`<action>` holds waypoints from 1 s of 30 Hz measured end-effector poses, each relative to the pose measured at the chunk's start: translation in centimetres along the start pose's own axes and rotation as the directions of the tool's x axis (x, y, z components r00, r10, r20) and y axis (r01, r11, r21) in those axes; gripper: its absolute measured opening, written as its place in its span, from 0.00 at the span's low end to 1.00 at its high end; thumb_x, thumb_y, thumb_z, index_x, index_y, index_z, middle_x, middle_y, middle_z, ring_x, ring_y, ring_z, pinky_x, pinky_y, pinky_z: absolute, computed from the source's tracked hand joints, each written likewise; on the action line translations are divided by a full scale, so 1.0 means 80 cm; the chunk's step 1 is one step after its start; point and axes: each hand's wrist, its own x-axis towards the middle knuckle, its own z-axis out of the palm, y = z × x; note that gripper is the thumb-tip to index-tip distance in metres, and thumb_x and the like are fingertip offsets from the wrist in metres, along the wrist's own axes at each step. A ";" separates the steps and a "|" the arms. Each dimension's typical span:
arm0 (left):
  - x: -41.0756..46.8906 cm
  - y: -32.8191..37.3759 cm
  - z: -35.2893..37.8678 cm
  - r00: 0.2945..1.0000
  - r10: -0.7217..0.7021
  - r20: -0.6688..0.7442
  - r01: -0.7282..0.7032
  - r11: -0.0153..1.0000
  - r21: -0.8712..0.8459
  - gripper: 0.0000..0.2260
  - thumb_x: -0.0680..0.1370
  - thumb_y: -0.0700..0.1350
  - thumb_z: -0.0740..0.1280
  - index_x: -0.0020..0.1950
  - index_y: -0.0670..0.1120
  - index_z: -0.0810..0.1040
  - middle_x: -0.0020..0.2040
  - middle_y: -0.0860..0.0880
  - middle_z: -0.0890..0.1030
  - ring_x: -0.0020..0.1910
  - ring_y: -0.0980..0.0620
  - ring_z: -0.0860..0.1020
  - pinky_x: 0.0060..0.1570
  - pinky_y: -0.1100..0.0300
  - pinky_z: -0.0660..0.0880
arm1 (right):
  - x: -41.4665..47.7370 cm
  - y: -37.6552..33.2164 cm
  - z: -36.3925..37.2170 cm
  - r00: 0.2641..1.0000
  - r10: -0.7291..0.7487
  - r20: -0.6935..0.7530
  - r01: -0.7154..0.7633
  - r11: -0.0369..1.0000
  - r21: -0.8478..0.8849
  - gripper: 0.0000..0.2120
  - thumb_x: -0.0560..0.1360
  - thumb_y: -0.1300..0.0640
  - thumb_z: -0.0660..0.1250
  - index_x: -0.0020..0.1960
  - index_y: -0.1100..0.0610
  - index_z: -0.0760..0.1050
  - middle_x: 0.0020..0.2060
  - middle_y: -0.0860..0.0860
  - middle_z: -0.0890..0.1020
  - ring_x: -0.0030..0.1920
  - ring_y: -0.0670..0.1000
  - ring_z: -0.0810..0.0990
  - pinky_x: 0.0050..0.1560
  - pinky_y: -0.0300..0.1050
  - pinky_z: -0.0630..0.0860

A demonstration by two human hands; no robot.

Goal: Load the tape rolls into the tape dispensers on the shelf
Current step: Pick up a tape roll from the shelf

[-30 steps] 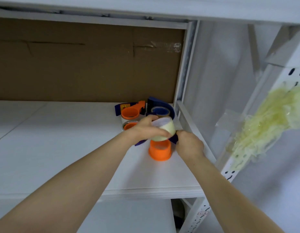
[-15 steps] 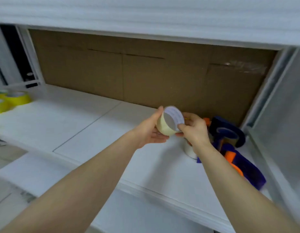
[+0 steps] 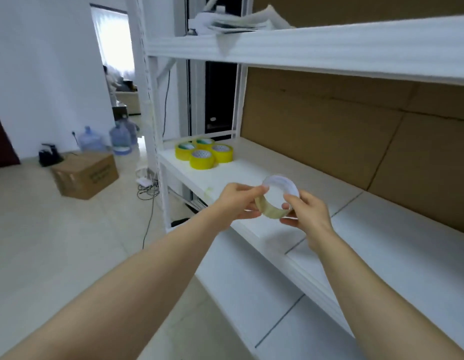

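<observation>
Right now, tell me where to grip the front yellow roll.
Probably pinch its wall from above: the front yellow roll lies flat, core open upward, so a thumb goes in the hole and fingers on its free front side; other rolls crowd its back.

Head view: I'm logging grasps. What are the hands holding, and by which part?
Both hands hold one pale tape roll: the left hand pinches its left rim, the right hand its right side.
</observation>
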 end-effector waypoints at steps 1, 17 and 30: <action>0.007 0.000 -0.023 0.999 -0.024 -0.035 0.024 1.000 -0.003 0.21 0.74 0.56 0.69 0.55 0.39 0.78 0.50 0.41 0.81 0.47 0.48 0.81 0.47 0.56 0.81 | 0.007 -0.002 0.022 1.000 0.023 -0.011 -0.023 0.999 0.039 0.08 0.76 0.58 0.65 0.54 0.57 0.77 0.42 0.57 0.79 0.39 0.53 0.79 0.35 0.43 0.79; 0.237 0.018 -0.264 0.942 0.074 -0.327 0.081 0.897 0.434 0.13 0.77 0.43 0.65 0.59 0.40 0.78 0.54 0.40 0.79 0.56 0.44 0.76 0.58 0.54 0.72 | 0.280 -0.032 0.220 0.983 0.160 -0.085 -0.141 0.970 0.200 0.08 0.74 0.60 0.65 0.36 0.59 0.72 0.35 0.55 0.72 0.34 0.54 0.75 0.39 0.47 0.80; 0.451 0.055 -0.391 0.986 0.150 -0.074 -0.007 0.477 0.879 0.15 0.78 0.44 0.62 0.64 0.46 0.77 0.63 0.47 0.78 0.60 0.46 0.76 0.57 0.56 0.72 | 0.524 -0.047 0.357 0.968 0.065 -0.244 -0.087 0.993 -0.083 0.12 0.75 0.56 0.66 0.52 0.63 0.77 0.47 0.57 0.80 0.39 0.56 0.81 0.24 0.35 0.76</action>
